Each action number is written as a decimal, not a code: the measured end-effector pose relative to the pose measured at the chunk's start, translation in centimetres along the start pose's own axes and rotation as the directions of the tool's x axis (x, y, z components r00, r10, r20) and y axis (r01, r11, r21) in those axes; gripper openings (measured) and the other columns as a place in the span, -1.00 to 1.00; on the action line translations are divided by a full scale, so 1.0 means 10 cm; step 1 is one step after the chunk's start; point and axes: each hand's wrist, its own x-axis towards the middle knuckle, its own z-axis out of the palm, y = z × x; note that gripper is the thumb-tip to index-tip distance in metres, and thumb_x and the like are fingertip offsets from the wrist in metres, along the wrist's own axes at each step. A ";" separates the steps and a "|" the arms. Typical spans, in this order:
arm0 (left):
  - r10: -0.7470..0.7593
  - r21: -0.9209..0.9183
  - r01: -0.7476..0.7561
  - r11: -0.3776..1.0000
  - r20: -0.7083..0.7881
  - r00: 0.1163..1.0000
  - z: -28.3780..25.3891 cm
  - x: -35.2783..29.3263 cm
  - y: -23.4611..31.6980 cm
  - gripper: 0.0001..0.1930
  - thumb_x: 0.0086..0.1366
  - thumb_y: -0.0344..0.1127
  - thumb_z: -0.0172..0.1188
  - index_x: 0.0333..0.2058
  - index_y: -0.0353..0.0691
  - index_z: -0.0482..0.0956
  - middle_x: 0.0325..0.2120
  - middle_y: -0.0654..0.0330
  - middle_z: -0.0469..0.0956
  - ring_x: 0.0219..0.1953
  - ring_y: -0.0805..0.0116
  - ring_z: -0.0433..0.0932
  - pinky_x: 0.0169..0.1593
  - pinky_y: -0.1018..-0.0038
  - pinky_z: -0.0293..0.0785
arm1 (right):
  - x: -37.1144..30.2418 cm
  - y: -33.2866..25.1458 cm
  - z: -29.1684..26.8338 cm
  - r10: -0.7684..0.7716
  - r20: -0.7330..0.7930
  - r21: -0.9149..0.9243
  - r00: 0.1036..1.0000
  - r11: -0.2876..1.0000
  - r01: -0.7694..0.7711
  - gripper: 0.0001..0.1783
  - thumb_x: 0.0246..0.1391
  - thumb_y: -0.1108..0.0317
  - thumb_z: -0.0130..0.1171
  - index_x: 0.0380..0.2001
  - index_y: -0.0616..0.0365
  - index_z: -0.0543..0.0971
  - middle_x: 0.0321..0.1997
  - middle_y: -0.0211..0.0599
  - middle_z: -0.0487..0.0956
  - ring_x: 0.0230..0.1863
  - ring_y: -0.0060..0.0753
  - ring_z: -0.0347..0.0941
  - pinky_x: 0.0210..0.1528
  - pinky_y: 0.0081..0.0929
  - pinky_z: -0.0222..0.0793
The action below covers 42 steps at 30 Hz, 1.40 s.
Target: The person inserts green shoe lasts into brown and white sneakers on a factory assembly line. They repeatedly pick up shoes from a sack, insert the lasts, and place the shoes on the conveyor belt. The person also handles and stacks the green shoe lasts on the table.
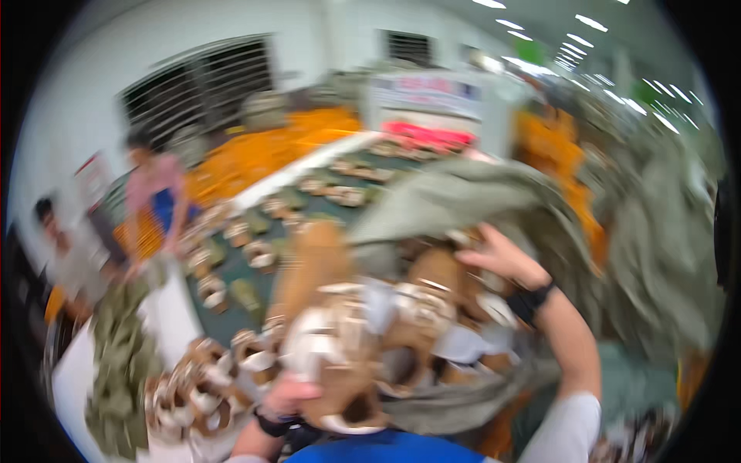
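In front of me a pile of brown and white sandals (417, 309) sits in the mouth of a grey-green sack (463, 189). The scene is smeared by motion. My left hand (289, 395), low in the view, grips a stack of sandals (343, 386) from its left side, and brown soles show above it. On the far right side of the pile my right hand (502, 258) reaches over from the sack's edge, thumb and fingers apart, beside the sandals there. Its fingertips are blurred, and I see nothing held in it. Both wrists wear dark bands.
A green conveyor belt (278, 293) with rows of sandals runs away ahead. More sandals (197, 390) lie heaped on the table at left, near a crumpled green sack (123, 363). Two people stand beyond. Orange sacks (270, 150) lie behind the belt; grey-green sacks (664, 239) rise at right.
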 end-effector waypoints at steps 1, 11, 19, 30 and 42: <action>-0.084 -0.063 0.086 0.994 0.030 0.996 0.02 -0.03 -0.08 -0.22 0.06 -0.22 0.31 0.23 -0.27 0.18 0.12 0.13 0.37 0.12 0.27 0.39 0.19 0.31 0.32 | 0.10 -0.06 0.06 0.059 -0.008 -0.046 0.998 0.997 -0.059 -0.19 -0.06 -0.01 0.31 0.11 0.36 0.33 0.09 0.04 0.46 0.11 -0.13 0.39 0.16 -0.29 0.26; 0.077 -0.306 0.016 0.952 0.289 0.954 0.06 0.30 -0.22 -0.24 0.24 -0.12 0.18 0.30 -0.25 0.04 0.24 0.18 0.22 0.23 0.44 0.24 0.29 0.46 0.11 | 0.35 0.35 -0.15 0.395 0.105 0.052 0.912 0.914 -0.402 -0.50 0.20 0.17 0.05 -0.03 0.46 0.41 -0.06 -0.12 0.50 -0.04 -0.40 0.37 0.04 -0.49 0.25; 0.077 0.000 -0.092 0.996 0.553 0.830 0.06 1.08 0.42 -0.14 0.10 -0.08 0.31 0.27 -0.32 0.09 0.21 0.17 0.25 0.21 0.43 0.22 0.28 0.47 0.08 | 0.87 0.23 -0.55 0.258 -0.034 0.234 0.966 0.941 -0.243 -0.58 0.24 0.05 0.01 -0.38 0.26 0.55 -0.48 -0.40 0.52 -0.54 -0.61 0.39 -0.50 -0.58 0.27; 0.228 -0.120 -0.205 0.971 0.226 0.947 -0.49 2.22 0.67 -0.48 0.29 -0.11 0.08 0.16 -0.22 0.30 0.00 0.16 0.49 -0.03 0.39 0.51 0.09 0.41 0.41 | 0.99 0.27 -0.85 0.322 0.090 0.310 0.943 0.890 -0.333 -0.52 0.25 -0.08 -0.07 -0.35 0.17 0.51 -0.52 -0.39 0.51 -0.53 -0.61 0.43 -0.47 -0.64 0.32; 0.212 -0.289 -0.333 0.898 -0.380 0.900 -1.55 2.82 0.14 -0.64 0.36 -0.07 -0.04 -0.05 -0.22 0.44 -0.20 0.15 0.53 -0.12 0.23 0.54 0.01 0.22 0.47 | 1.84 1.28 -0.54 0.350 0.072 0.331 0.934 0.875 -0.353 -0.49 0.28 -0.09 -0.12 -0.14 0.14 0.55 -0.18 -0.40 0.58 -0.19 -0.48 0.46 -0.07 -0.46 0.36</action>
